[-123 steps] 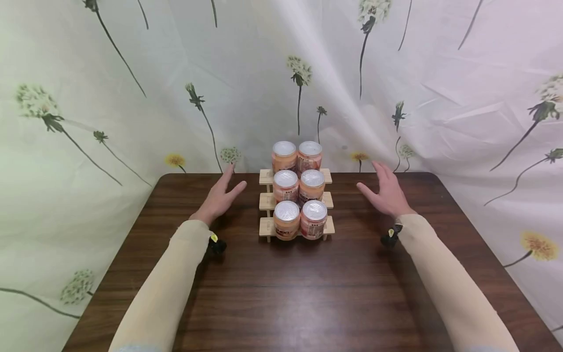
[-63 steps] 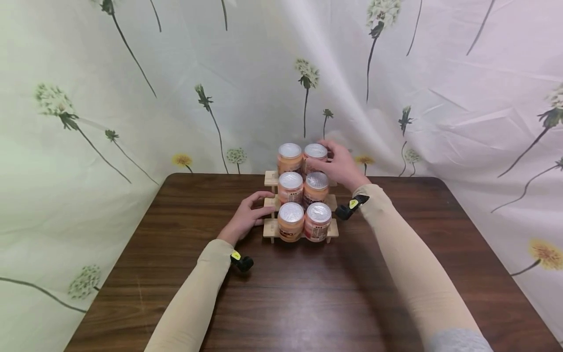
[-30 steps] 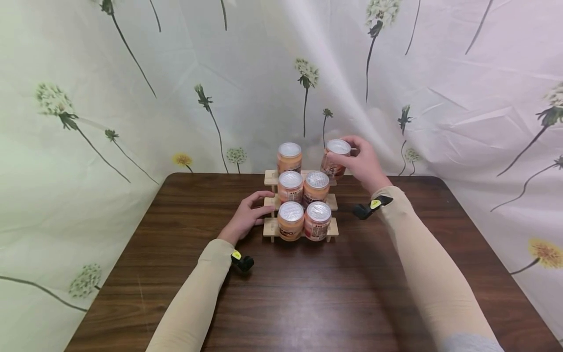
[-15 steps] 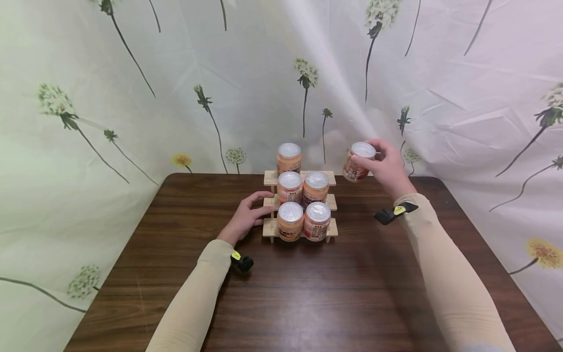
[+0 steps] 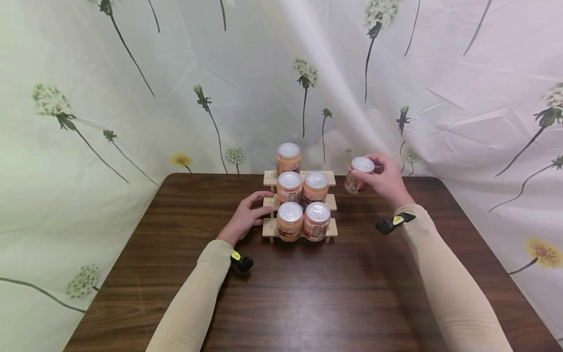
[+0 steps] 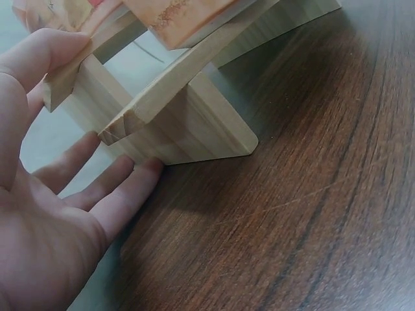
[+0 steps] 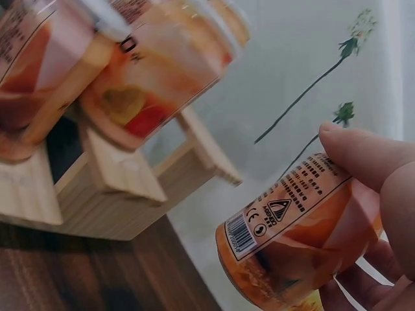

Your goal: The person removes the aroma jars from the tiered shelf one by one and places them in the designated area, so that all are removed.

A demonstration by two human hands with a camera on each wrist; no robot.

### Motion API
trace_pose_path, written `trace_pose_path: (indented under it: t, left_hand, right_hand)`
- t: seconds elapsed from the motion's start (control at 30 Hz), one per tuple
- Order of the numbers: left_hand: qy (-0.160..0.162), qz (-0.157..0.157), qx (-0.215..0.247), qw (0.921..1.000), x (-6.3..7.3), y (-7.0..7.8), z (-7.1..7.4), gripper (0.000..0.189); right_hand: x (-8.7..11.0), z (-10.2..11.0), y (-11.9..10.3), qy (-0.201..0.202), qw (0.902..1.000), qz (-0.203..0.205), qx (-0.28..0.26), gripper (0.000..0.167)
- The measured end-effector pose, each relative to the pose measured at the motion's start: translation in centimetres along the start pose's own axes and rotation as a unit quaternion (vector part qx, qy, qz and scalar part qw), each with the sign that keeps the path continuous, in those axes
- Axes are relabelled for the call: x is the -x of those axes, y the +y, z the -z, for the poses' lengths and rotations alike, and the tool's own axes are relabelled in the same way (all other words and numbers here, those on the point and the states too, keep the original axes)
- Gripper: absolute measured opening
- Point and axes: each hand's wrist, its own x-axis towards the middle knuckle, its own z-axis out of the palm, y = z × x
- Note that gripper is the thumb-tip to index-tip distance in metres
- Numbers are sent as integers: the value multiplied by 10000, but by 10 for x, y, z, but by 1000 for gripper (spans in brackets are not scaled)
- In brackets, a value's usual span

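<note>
A three-tier wooden rack stands at the middle back of the table, bearing several orange-labelled jars with pale lids, such as the front left one. My right hand holds a like jar off to the rack's right, thumb on the near side and fingers round the far side. It is slightly tilted; the right wrist view shows the barcode on its label. At the rack's left side, my left hand touches its slat ends and side panel with spread fingers.
The right half of the top tier is bare, beside one jar. A dark brown wooden table lies under everything. Behind it hangs a white cloth printed with dandelions.
My left hand came in to touch the rack. My right hand gripped the top right jar, lifted it off to the right, and over the last half second lowered it a little.
</note>
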Motion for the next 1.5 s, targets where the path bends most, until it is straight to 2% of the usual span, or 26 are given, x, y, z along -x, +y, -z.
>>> trace_pose_path:
  t: [0.27, 0.43, 0.63, 0.93, 1.33, 1.5]
  left_hand:
    - [-16, -30, 18, 10000, 0, 0, 0, 45]
    - [-26, 6, 31, 10000, 0, 0, 0, 45]
    - [-60, 11, 50, 10000, 1, 1, -1, 44]
    - [-25, 11, 32, 10000, 2, 2, -1, 43]
    - [-27, 16, 36, 10000, 1, 1, 0, 43]
    - [-20, 7, 4, 10000, 2, 2, 0, 44]
  right_hand:
    - [4, -13, 21, -251, 9991, 134, 317, 59]
    - [7, -22, 34, -400, 9988, 55, 288, 55]
    - [11, -31, 43, -402, 9977, -141, 523, 55]
    - [13, -37, 53, -517, 9969, -455, 373, 60]
    - [15, -42, 61, -478, 9974, -439, 310, 61]
    - [16, -41, 59, -587, 9967, -426, 350, 65]
